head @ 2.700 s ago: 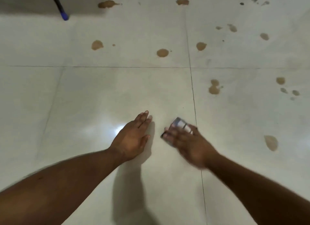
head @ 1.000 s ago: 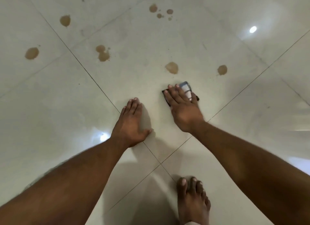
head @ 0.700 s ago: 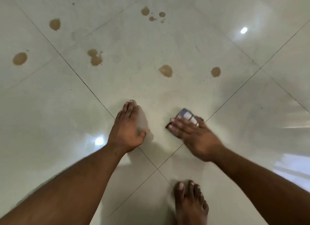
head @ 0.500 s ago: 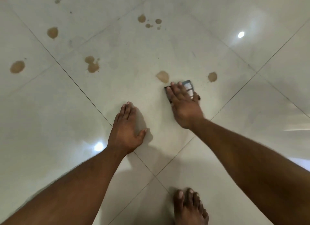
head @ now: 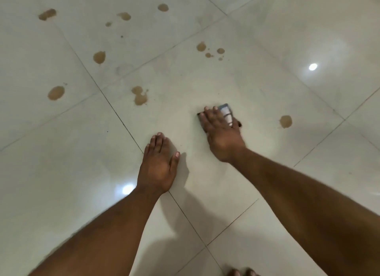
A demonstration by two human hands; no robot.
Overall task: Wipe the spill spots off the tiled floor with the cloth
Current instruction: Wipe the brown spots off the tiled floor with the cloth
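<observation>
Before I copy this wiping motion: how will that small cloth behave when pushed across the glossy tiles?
The cloth looks thin and folded, so probably floppy; it may bunch unless the right hand presses it flat. The tiled floor mirrors lamps, so it likely slides easily. It seems light, hardly resisting.

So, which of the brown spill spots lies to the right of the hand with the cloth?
The lone round spot, right of the right hand pressing the cloth. All other spots lie left of it or farther up the floor.

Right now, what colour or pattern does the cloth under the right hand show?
Blue-grey and white with dark stripes, on the cloth pressed by the right hand; head view.
</observation>
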